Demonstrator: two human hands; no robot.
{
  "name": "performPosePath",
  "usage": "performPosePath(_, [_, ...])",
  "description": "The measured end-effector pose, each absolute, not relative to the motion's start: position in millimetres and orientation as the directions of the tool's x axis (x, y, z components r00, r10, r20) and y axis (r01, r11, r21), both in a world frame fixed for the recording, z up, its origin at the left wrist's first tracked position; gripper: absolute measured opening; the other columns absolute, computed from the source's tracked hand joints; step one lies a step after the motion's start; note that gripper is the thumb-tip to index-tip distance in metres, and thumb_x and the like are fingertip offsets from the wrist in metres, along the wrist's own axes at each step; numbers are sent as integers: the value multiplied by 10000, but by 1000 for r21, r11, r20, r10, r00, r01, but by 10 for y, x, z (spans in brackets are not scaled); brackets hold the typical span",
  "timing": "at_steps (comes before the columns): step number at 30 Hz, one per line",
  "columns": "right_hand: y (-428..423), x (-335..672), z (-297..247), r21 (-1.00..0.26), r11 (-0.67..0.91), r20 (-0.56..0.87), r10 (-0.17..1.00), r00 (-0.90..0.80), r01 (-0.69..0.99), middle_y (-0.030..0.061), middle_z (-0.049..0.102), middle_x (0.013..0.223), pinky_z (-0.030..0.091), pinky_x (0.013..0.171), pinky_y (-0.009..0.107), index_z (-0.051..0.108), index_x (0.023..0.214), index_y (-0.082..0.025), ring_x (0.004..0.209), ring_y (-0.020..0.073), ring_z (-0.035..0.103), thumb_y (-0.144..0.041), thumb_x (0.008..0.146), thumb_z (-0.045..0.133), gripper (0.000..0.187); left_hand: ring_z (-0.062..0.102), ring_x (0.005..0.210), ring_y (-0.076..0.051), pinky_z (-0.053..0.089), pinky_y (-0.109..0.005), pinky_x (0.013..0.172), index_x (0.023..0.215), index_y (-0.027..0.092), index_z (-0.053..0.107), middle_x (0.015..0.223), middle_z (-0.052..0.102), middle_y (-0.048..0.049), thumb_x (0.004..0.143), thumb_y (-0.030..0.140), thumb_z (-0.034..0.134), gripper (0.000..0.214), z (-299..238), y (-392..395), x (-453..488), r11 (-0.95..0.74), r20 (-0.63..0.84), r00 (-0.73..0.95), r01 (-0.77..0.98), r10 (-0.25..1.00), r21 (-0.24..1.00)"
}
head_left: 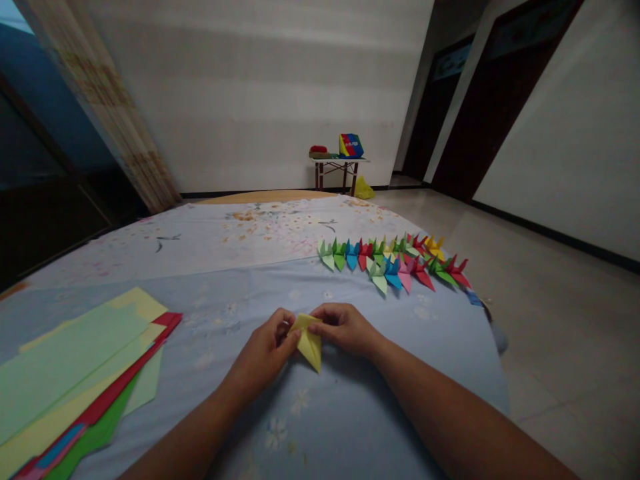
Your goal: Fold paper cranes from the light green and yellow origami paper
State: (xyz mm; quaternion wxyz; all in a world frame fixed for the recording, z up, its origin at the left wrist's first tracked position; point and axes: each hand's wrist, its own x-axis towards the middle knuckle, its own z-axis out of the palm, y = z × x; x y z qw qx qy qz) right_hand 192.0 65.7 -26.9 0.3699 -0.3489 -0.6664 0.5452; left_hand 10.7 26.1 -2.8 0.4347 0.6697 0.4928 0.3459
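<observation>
A small piece of folded yellow paper [311,348], kite-shaped with its point toward me, is held just above the blue cloth in the middle of the table. My left hand [270,350] pinches its left edge between thumb and fingers. On the upper right edge, my right hand [345,327] closes with the thumb on top and the fingers behind. Beyond my right hand stand rows of folded paper cranes [404,273] in green, blue, red, pink and yellow. The fingers behind the paper are partly hidden.
A stack of coloured paper sheets [75,360] lies on the left of the table. Blue and white floral tablecloths [280,427] cover the round table. Against the far wall, a small table [340,161] bears a colourful box [351,145] and a red item; a yellow bag [364,189] lies beside it.
</observation>
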Motion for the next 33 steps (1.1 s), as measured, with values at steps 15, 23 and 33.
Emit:
performPosePath(15, [671, 1931, -249, -997, -11, 29, 871, -491, -78, 1, 640, 677, 417, 588, 226, 682, 812, -145, 590, 96, 538, -442, 637, 711, 346, 633, 764, -184, 477, -291, 711, 862, 166, 634, 824, 695, -35, 757, 357, 583, 224, -54, 331, 92, -55, 2, 220, 238, 975, 970])
performPosePath(23, [687, 1948, -317, -997, 55, 73, 857, -509, -49, -17, 596, 668, 386, 554, 208, 654, 924, -160, 555, 74, 492, -378, 701, 678, 313, 593, 673, -148, 445, -255, 634, 834, 156, 619, 751, 663, -17, 711, 320, 610, 205, -53, 323, 125, 3, -36, 189, 170, 981, 985])
performPosePath(33, [665, 1944, -231, -995, 52, 85, 864, -497, -79, 4, 644, 688, 419, 610, 234, 687, 784, -152, 603, 94, 543, -311, 681, 682, 190, 584, 681, -144, 435, -249, 666, 789, 165, 674, 729, 665, -11, 690, 334, 659, 197, -6, 293, 113, 32, -49, 166, 101, 985, 994])
